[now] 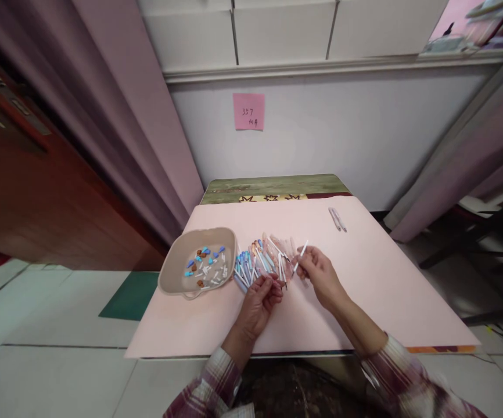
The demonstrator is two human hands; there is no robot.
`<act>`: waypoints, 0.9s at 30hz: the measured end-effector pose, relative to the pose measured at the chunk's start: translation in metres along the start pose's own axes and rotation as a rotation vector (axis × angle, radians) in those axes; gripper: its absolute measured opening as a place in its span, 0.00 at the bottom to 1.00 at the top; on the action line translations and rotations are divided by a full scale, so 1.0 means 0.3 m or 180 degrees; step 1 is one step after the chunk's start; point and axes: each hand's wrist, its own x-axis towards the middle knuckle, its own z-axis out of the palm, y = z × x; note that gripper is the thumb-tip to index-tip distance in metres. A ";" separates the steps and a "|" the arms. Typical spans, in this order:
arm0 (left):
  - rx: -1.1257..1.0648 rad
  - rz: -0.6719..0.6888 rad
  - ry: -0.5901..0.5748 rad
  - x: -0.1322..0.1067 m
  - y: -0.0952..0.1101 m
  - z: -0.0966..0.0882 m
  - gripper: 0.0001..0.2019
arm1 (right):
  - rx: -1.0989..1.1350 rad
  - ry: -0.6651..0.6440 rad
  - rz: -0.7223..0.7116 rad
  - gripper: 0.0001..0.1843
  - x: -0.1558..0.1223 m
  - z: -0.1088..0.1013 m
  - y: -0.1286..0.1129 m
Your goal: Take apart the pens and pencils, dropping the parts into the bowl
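Note:
My right hand (pixel 316 271) pinches a slim white pen refill (pixel 301 255) with a dark lower end, tilted above the table. Close by on its left, my left hand (pixel 260 297) has its thumb and fingers closed; what they hold, perhaps a pale pen part, is too small to make out. Just beyond both hands lies a pile of pen parts (pixel 251 260): blue, brown and pinkish barrels mixed with white refills. A beige basin (pixel 173 255) to the left contains small blue, brown and white pieces (pixel 208 266).
Two pale assembled-looking pens (pixel 337 220) lie at the back right of the pink-covered table (pixel 391 290). A green patterned strip (pixel 273 184) shows behind the cover. On the wall beyond is a pink note (pixel 248 112). Purple curtains (pixel 147 116) hang on both sides.

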 end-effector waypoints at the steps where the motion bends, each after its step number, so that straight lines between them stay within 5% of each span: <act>1: -0.0003 0.0017 0.0001 0.002 0.000 -0.001 0.13 | -0.0010 -0.0221 0.0112 0.15 -0.051 -0.012 0.012; 5: 0.0014 0.0096 -0.0029 0.006 -0.005 -0.002 0.11 | -0.0374 -0.0816 0.0494 0.19 -0.189 -0.042 0.046; 11: 0.0044 0.0176 0.0009 0.001 -0.011 -0.001 0.10 | -0.0944 -0.1086 0.0334 0.17 -0.222 -0.042 0.068; 27: 0.0553 0.0000 -0.0513 -0.018 -0.016 0.009 0.10 | -0.0683 -0.0642 0.0838 0.22 -0.191 -0.043 0.063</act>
